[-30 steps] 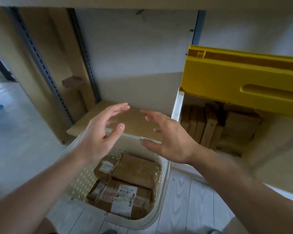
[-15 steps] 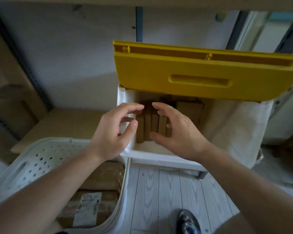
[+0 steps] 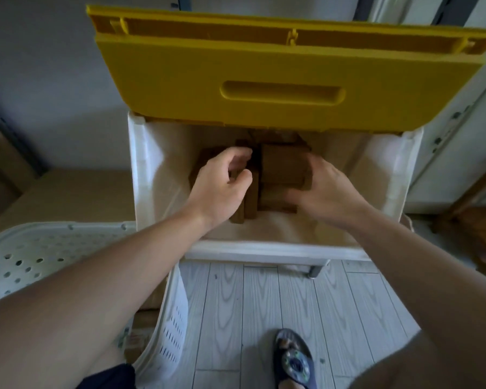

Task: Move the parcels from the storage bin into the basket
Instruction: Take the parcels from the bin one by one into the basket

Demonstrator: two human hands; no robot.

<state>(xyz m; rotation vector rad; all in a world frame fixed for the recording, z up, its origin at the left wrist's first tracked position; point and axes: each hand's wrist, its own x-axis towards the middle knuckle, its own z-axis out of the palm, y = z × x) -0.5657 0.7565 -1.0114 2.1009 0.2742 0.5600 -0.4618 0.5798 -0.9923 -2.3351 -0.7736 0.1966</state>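
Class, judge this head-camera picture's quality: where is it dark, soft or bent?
Head view: the parcels lie in dim shadow under the yellow lid; the left hand and right hand look slightly soft; the wide lens bows the storage bin edges.

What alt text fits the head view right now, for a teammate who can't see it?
Both hands reach into the white bin under its raised yellow lid: the left hand and right hand grip the brown parcels standing inside. The perforated white basket sits at lower left on the plank floor.
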